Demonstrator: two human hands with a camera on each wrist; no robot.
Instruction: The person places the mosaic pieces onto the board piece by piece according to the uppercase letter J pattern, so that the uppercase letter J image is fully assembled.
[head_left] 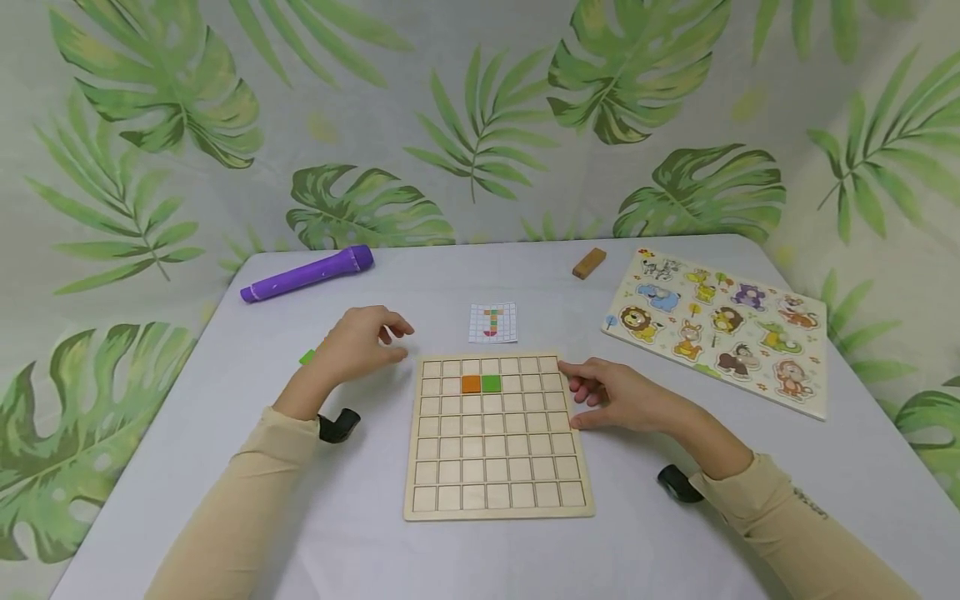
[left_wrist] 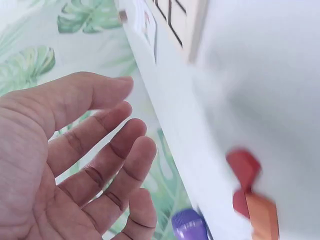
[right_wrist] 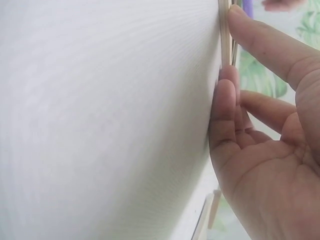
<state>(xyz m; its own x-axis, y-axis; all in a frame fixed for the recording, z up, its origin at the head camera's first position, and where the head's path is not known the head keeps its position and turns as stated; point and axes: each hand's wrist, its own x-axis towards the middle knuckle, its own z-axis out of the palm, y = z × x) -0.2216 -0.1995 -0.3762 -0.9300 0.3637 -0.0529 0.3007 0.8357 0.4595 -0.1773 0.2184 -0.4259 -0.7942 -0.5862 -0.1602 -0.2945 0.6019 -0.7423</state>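
A light wooden grid board (head_left: 450, 448) lies on the table, with an orange square (head_left: 471, 384) and a green square (head_left: 491, 383) side by side in its second row. My left hand (head_left: 358, 346) hovers left of the board's upper corner, fingers loosely bent, holding nothing; the left wrist view shows the hand (left_wrist: 85, 155) with thumb apart from the fingers. At the board's right edge, my right hand (head_left: 626, 396) touches the rim with thumb and index finger; in the right wrist view the thumb of the hand (right_wrist: 270, 145) rests on the board's edge (right_wrist: 226, 40).
A small pattern card (head_left: 504, 323) lies behind the board. Farther back are a purple microphone (head_left: 307, 277) and a wooden block (head_left: 589, 263); an animal puzzle (head_left: 720, 325) is at the right. Red (left_wrist: 244, 167) and orange (left_wrist: 262, 215) pieces lie near my left hand, a green piece (head_left: 307, 357) behind its wrist.
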